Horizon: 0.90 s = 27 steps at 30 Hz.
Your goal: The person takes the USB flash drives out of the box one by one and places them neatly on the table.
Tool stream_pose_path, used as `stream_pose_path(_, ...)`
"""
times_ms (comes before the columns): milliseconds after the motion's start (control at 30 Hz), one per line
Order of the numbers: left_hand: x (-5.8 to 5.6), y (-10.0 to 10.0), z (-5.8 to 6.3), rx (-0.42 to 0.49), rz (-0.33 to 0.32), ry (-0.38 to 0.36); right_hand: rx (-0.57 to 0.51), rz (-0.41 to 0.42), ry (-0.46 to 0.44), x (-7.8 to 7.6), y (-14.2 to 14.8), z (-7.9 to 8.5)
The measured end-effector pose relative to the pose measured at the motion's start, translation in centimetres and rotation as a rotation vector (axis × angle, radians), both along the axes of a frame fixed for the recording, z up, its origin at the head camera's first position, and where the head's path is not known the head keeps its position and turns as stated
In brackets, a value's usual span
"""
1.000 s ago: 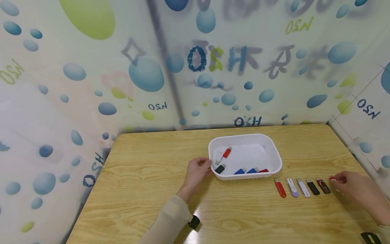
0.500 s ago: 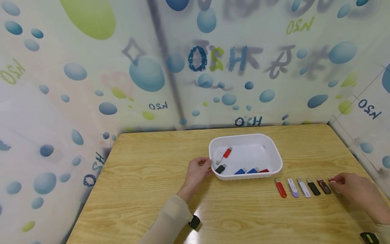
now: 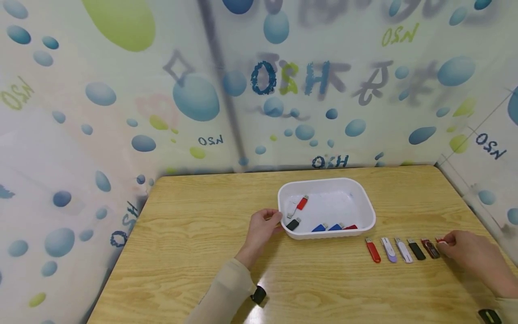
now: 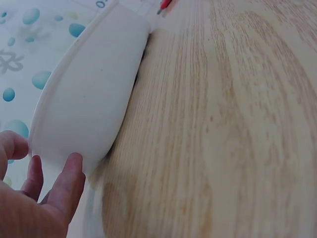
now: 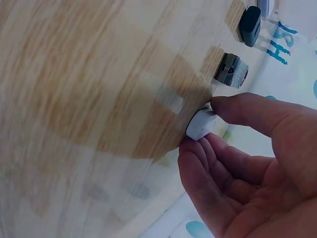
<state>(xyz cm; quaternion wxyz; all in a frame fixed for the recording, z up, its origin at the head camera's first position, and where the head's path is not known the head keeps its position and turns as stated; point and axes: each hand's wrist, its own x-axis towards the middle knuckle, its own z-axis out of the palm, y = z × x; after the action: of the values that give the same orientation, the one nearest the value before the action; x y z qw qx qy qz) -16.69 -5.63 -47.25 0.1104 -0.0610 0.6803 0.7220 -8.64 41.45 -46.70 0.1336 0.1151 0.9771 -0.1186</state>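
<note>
My left hand [image 3: 261, 228] holds the left end of a white plastic tray [image 3: 332, 235]; in the left wrist view its fingertips touch the tray's outer wall [image 4: 94, 84]. At the far right, my right hand [image 3: 473, 252] pinches a red-and-white USB stick [image 3: 441, 240] against the table, and its white end [image 5: 200, 125] shows between thumb and fingers in the right wrist view. This stick is at the right end of a row with a red stick [image 3: 373, 250], two pale ones, a black stick [image 3: 416, 249] and a dark red swivel stick [image 3: 430, 248].
Inside the tray lie several more USB sticks, including a red one [image 3: 302, 203], a black one [image 3: 293, 224] and blue ones [image 3: 319, 228]. The wooden table [image 3: 194, 234] meets a patterned wall covering [image 3: 194, 108] at its back and sides.
My right hand has shifted slightly down in the head view with the red-and-white USB stick between its fingers. The left hand and tray stay in place.
</note>
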Motion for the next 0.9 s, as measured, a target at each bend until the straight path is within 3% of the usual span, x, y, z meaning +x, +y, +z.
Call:
stream_pose_path(200,-0.1,0.0,-0.1,0.001,0.005,-0.005,0.003,0.015,0.021,0.3,-0.2,0.3)
stream_pose_path(333,-0.1,0.0,0.0,-0.007,0.007,-0.021,-0.009,-0.023,0.038,0.7,-0.6,0.6)
stream_pose_path(567,-0.1,0.0,0.0,-0.017,0.01,-0.021,0.024,0.008,0.138,0.6,-1.4,3.0)
stream_pose_path(900,-0.1,0.1,0.0,-0.028,0.002,-0.013,-0.002,0.058,0.268,0.4,-5.6,5.7)
